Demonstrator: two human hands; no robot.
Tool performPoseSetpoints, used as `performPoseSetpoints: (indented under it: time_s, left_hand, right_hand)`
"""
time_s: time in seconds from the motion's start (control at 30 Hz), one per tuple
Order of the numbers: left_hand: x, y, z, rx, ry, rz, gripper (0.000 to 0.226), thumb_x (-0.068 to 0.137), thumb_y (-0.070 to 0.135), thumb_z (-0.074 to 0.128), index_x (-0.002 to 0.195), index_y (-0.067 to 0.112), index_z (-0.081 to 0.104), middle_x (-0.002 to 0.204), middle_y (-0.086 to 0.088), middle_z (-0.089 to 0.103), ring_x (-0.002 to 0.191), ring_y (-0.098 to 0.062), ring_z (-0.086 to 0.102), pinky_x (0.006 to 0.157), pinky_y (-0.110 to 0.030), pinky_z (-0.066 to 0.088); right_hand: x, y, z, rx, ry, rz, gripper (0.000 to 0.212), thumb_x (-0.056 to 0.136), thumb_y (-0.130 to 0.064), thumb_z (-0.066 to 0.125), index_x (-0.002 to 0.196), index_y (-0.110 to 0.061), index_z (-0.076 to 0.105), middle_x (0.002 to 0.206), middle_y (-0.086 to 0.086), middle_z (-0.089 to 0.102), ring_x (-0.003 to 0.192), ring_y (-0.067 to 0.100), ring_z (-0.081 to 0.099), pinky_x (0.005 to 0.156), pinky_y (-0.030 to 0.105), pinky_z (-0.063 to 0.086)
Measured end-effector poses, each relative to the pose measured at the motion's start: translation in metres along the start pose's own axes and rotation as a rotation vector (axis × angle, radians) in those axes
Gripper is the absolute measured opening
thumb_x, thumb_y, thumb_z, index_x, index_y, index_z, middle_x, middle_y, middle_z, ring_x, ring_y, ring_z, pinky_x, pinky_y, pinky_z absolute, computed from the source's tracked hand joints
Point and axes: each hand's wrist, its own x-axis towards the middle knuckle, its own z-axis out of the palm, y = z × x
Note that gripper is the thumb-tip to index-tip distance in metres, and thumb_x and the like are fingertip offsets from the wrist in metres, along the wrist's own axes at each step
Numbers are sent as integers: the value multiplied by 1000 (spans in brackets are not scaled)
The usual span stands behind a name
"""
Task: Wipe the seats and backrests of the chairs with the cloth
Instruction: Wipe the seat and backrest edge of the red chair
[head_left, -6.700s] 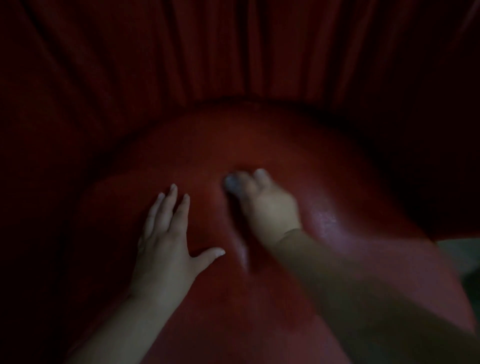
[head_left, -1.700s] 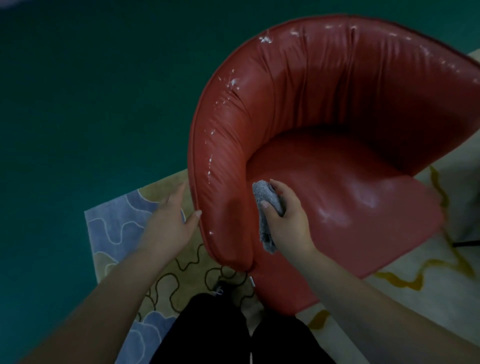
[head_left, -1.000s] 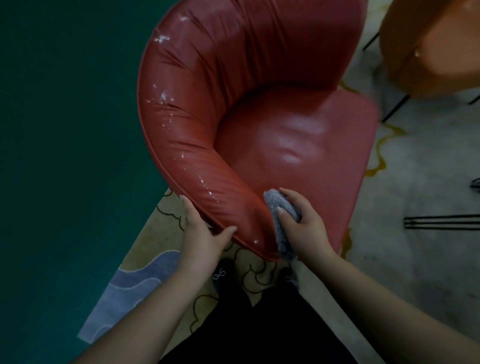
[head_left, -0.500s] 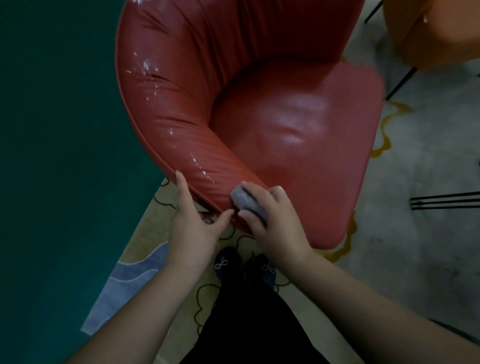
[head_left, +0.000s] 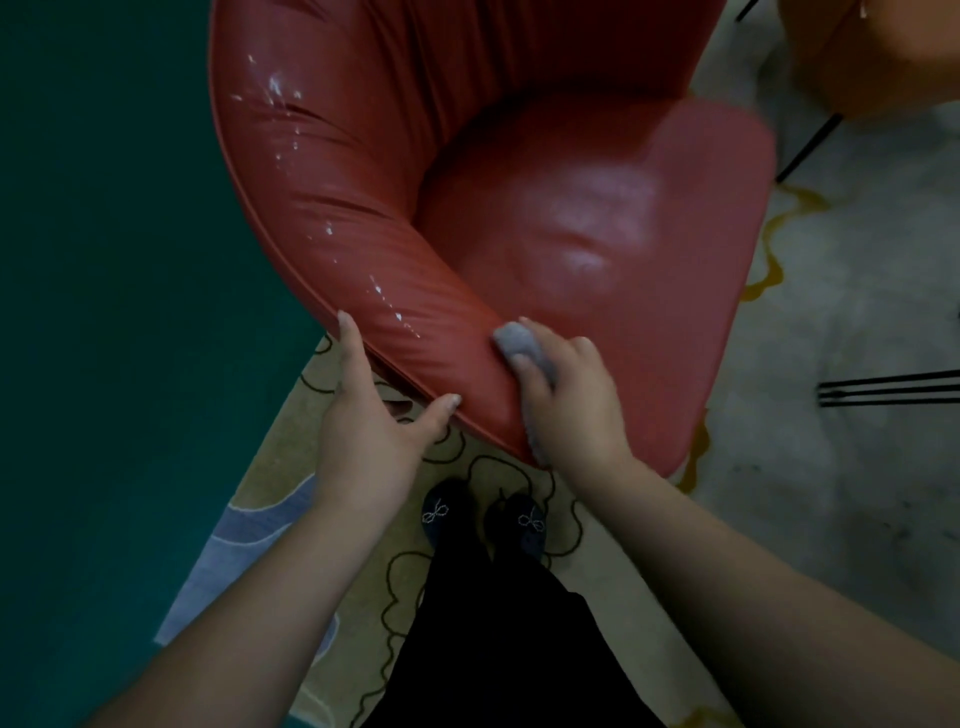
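Note:
A red leather tub chair (head_left: 545, 208) fills the upper middle of the head view, its curved backrest scuffed with white marks. My right hand (head_left: 576, 405) presses a small grey cloth (head_left: 514, 343) against the near end of the backrest, where it meets the seat. My left hand (head_left: 374, 421) grips the outer edge of that same backrest end, thumb on top and fingers behind.
An orange chair (head_left: 878, 57) with thin black legs stands at the upper right. A patterned rug (head_left: 332, 519) lies under the red chair, with dark green floor (head_left: 104, 312) to the left. Black metal rods (head_left: 888, 387) cross the floor at right. My feet (head_left: 483, 514) stand close below the chair.
The cloth in my right hand has slid a little to the right along the backrest end, toward the seat. My left hand keeps its hold on the edge.

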Motion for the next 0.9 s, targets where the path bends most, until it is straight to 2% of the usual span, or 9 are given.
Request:
performPoseSetpoints:
  time_s: [0.1,0.17,0.3,0.4,0.53,0.63,0.73,0.83,0.9]
  left_hand:
    - [1,0,-2,-18,-13,9,121,74,48,79,152,40,-13,127,-5,62,105,-17,63,92,-35,51]
    - [2,-1,-1,-11,-3,16,121,73,49,79,152,41,-13,127,-4,62,105,-18,64,93,-36,52]
    - [4,-5,-1,-19,27,16,118,73,51,77,151,43,-11,137,-7,57,113,-19,62,97,-39,51]
    - [9,-7,-5,-19,79,14,117,72,54,76,152,40,-8,146,-2,48,115,-17,60,98,-34,48]
    - [17,-8,-10,-16,64,22,117,73,54,76,153,39,-9,150,1,42,117,-18,59,100,-37,48]
    - [24,-13,-12,-33,70,28,109,79,45,72,154,36,-7,130,11,55,97,2,63,83,-17,50]
    - [33,-19,-18,-53,62,22,94,89,35,64,155,36,-3,91,28,52,77,22,54,58,-1,40]
    - [51,-19,-31,-93,43,35,94,88,34,65,154,38,-3,104,17,61,85,14,59,70,-2,43]
    - [65,-17,-44,-92,17,47,99,85,39,67,153,41,-6,128,4,59,105,-4,62,92,-25,50]
  right_hand:
    - [22,27,-17,71,-32,239,38,96,-29,53,135,-26,54,124,7,55,102,18,58,86,10,40]
    - [23,17,-16,150,-16,157,38,95,-31,53,133,-29,55,123,2,57,110,5,54,98,16,37]
    - [9,-14,8,166,-105,-211,40,92,-29,59,132,-32,55,98,-2,51,87,-1,50,79,5,34]
    - [39,-8,3,110,-99,-34,37,95,-29,54,132,-32,55,111,5,56,105,17,54,87,15,32]
    - [57,-20,5,173,-52,-67,36,94,-30,55,131,-33,56,104,0,53,93,6,55,79,2,31]
    - [48,-52,22,288,-23,-255,38,90,-38,56,128,-39,56,90,-10,45,81,-2,51,76,2,36]
    - [49,-67,36,116,-74,-407,41,91,-36,59,131,-38,55,90,-4,42,79,9,49,73,22,47]
    - [59,-66,38,43,-80,-374,41,92,-30,61,132,-35,55,90,2,45,78,13,49,70,27,45]
    - [69,-65,35,27,-38,-260,40,92,-33,60,132,-37,55,91,1,48,81,13,52,75,29,46]
